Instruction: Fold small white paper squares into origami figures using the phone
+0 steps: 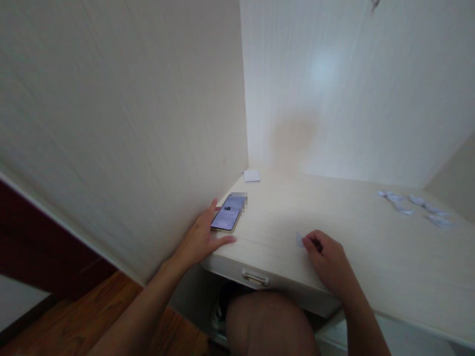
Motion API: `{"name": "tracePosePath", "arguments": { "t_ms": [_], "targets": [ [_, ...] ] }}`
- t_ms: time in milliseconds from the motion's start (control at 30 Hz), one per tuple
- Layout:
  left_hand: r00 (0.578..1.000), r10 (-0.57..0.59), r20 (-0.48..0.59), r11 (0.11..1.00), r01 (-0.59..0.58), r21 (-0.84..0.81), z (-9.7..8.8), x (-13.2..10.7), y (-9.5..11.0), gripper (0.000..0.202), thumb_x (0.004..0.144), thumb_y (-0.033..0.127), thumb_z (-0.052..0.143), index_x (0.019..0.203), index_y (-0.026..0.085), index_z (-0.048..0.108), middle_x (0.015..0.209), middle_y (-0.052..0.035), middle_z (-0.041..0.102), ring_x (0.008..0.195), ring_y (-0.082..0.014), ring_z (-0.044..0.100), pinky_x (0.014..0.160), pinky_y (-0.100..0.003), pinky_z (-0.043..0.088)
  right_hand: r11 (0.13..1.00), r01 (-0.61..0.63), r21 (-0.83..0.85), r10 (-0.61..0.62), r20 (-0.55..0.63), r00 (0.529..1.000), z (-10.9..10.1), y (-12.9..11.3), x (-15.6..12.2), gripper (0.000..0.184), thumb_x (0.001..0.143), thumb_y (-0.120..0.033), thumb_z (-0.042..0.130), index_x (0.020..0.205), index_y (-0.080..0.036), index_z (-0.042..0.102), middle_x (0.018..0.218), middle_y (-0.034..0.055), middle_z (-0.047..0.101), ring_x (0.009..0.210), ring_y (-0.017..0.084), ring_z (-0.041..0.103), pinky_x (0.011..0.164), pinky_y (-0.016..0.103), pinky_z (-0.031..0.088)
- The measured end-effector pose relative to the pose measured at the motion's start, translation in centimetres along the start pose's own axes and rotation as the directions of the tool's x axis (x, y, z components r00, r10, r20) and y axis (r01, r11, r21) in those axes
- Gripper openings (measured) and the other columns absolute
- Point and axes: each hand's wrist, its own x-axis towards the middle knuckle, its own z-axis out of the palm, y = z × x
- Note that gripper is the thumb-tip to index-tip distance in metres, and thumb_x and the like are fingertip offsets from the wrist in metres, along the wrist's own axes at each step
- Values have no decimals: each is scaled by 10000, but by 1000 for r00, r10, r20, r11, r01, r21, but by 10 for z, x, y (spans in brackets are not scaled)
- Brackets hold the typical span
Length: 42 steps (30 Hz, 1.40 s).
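Observation:
A smartphone (pixel 227 215) with its lit screen facing up is at the left end of the pale desk (pixel 274 232), close to the side panel. My left hand (pixel 202 235) lies beside it, fingers along the phone's left edge and thumb stretched out below its near corner. The fingers are apart and not closed round the phone; whether they touch it is hard to tell. Over the desk's front middle, my right hand (pixel 326 254) pinches a small pale slip of paper (pixel 299 240) between thumb and fingertips.
A small white notepad or folded paper (pixel 252 176) lies in the back left corner. Several crumpled white paper strips (pixel 415 205) are at the right. Panels (pixel 315 89) rise behind and left of the desk. A drawer handle (pixel 255 278) is on its front, above my leg.

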Motion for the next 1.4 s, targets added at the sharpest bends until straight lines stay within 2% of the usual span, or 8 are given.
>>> {"name": "tracePosePath", "arguments": {
  "t_ms": [133, 367, 933, 1000, 1133, 1200, 1300, 1400],
  "targets": [
    [999, 42, -19, 999, -41, 35, 0, 1, 2, 1184, 779, 592, 760, 1618, 244, 0, 1589, -194, 391, 1457, -355, 408, 1187, -557, 344, 1000, -2, 0, 2, 5, 1000, 0, 0, 0, 258, 945, -375, 492, 776, -217, 606, 734, 41, 663, 679, 204, 576, 659, 318, 402],
    [966, 238, 103, 960, -250, 128, 4, 15, 22, 904, 872, 641, 627, 1579, 240, 229, 1646, -136, 328, 1537, -311, 267, 1265, -539, 190, 1000, -18, -10, 18, 12, 1000, 0, 0, 0, 245, 950, -369, 487, 791, -215, 592, 752, 45, 654, 706, 215, 580, 684, 331, 401],
    [983, 154, 101, 973, -169, 156, 8, 29, 18, 986, 858, 663, 621, 1597, 189, 173, 1581, -203, 412, 1451, -367, 405, 1214, -588, 256, 999, -26, 31, 25, 35, 999, 0, -3, 0, 230, 952, -343, 491, 791, -209, 586, 753, 42, 632, 712, 211, 559, 691, 330, 385],
    [982, 184, 48, 968, -190, 166, 6, 28, 21, 932, 864, 626, 639, 1579, 191, 231, 1561, -198, 445, 1443, -375, 417, 1220, -629, 207, 998, -28, 58, 27, 18, 999, 0, -3, 1, 227, 949, -334, 492, 786, -208, 587, 747, 37, 624, 710, 208, 554, 688, 328, 382],
    [930, 177, -323, 984, -176, 35, 3, 17, 45, 537, 901, 442, 664, 1364, 197, 546, 1359, -136, 636, 1297, -323, 574, 1177, -548, 355, 971, -61, 231, 71, -35, 997, -2, -1, 4, 228, 935, -365, 531, 791, -206, 606, 751, 24, 613, 699, 193, 533, 668, 316, 386],
    [933, 29, -359, 967, -117, -226, 6, 9, 71, 314, 921, 391, 648, 1174, 206, 667, 1125, -86, 724, 1062, -258, 691, 1000, -434, 529, 908, -81, 411, 101, -28, 994, -2, -2, 4, 241, 922, -404, 575, 784, -209, 610, 724, 6, 578, 678, 177, 506, 641, 300, 382],
    [993, -110, -34, 724, 57, -688, 12, 1, 122, 279, 925, 420, 638, 1035, 174, 708, 924, -67, 742, 759, -191, 709, 744, -336, 594, 656, -129, 743, 158, 32, 987, 4, -13, -6, 256, 889, -449, 658, 787, -219, 607, 690, -27, 502, 641, 148, 460, 607, 274, 375],
    [975, -55, 216, 498, 215, -840, 16, -5, 167, 315, 903, 429, 662, 1042, 152, 713, 898, -79, 746, 701, -172, 686, 645, -296, 573, 308, -188, 933, 199, 130, 971, 13, -36, -26, 255, 834, -440, 752, 815, -219, 627, 739, -26, 521, 648, 127, 459, 601, 255, 391]
  ]
}}
